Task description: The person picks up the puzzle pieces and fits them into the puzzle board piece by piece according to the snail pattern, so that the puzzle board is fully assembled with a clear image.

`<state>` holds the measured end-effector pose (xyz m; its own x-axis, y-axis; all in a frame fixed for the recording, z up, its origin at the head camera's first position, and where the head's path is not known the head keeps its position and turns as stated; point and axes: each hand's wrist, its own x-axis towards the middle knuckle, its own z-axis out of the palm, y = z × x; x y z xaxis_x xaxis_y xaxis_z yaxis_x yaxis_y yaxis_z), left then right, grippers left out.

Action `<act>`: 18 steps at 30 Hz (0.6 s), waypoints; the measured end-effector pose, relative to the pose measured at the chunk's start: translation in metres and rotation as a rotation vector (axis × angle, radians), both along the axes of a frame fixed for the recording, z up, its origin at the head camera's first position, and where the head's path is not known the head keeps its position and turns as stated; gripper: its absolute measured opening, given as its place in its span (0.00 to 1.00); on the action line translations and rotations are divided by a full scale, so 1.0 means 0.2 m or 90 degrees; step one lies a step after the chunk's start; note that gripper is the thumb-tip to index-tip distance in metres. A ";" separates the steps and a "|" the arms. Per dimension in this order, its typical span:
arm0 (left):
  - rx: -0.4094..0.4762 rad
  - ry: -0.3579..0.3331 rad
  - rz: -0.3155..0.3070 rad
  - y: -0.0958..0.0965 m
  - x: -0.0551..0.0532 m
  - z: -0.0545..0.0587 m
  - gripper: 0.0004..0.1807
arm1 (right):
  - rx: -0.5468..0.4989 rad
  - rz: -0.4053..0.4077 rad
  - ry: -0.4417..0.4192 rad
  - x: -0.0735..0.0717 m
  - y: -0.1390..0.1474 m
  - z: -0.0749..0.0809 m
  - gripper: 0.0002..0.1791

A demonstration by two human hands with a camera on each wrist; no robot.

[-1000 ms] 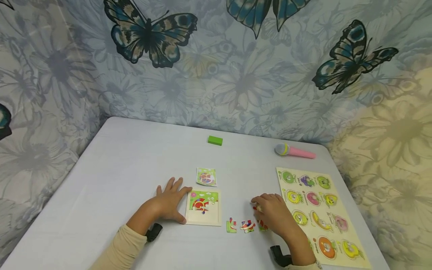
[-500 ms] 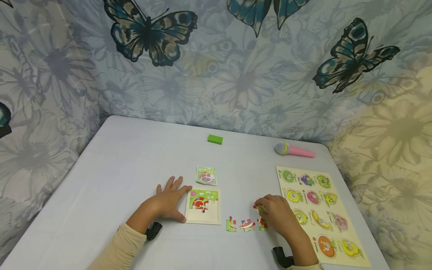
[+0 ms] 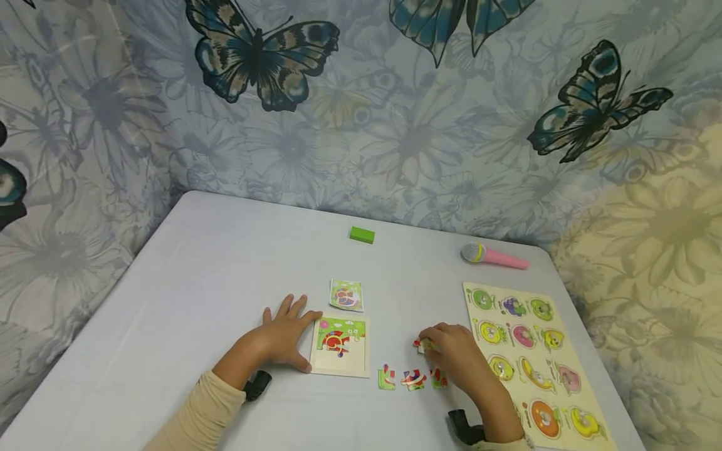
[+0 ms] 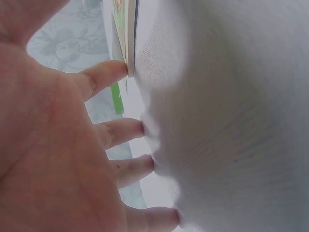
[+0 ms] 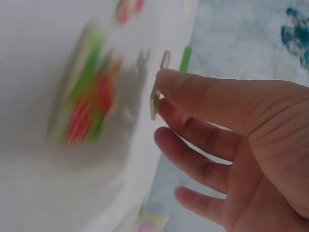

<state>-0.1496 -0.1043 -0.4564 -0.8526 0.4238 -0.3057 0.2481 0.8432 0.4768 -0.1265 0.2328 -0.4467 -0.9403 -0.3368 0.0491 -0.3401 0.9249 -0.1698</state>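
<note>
White table (image 3: 242, 257); spread left hand (image 3: 286, 336) against puzzle board (image 3: 327, 365); right hand (image 3: 455, 352) with pinched piece (image 3: 422, 345)

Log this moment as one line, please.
left hand: touching square cream wooden tray | right hand: pinching flat red-green jigsaw piece | loose: three flat multicoloured jigsaw pieces on white table

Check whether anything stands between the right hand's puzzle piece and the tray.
Nothing visible stands between the puzzle piece in the right hand and the puzzle tray; three loose pieces lie to the path's near side.
</note>
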 end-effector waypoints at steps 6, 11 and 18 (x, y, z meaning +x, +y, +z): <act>-0.001 -0.003 0.000 0.00 0.00 0.00 0.54 | 0.004 0.099 0.048 -0.02 -0.21 0.00 0.13; -0.004 -0.003 -0.001 0.00 -0.01 0.00 0.54 | 0.020 0.159 0.063 -0.03 -0.36 0.00 0.13; -0.012 0.003 -0.002 0.01 0.00 0.00 0.54 | 0.017 0.200 0.053 -0.04 -0.45 -0.03 0.11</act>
<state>-0.1506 -0.1027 -0.4565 -0.8528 0.4201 -0.3103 0.2521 0.8515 0.4598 -0.1338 0.1421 -0.4537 -0.7836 -0.6116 0.1090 -0.6209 0.7767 -0.1057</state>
